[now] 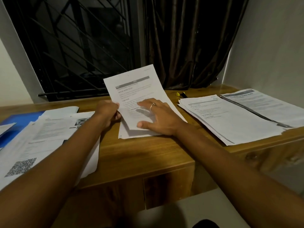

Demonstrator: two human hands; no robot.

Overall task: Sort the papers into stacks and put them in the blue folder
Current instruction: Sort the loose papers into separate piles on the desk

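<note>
Head view, read left to right. At the far left of the table (148,153) lies the blue folder (19,119), and I cannot tell whether it is open or closed. Loose papers (49,134) are spread over its right side and toward me (one carries a square code block near its lower corner). I judge these to be the unsorted supply, kept beside the folder.

Next, the left hand (107,112) pinches the left edge of a printed sheet (136,92), fingers curled round the margin. The sheet's far end tilts up off the table, where its heading can be read. Beneath it sits a small pile (126,134) of pages. The right hand (158,117) lies flat on the sheet's lower half, fingers straight and spread, gripping nothing. I take this as pinning the pile so it does not slide while the top page is handled.

Behind, a yellow-capped pen (181,94) rests on the table. At the right, two stacks (230,119) lie side by side and touching, well apart from the supply, presumably so sorted kinds do not mix. By my reading, sorting is partway done and the stacks are not yet in the folder.
</note>
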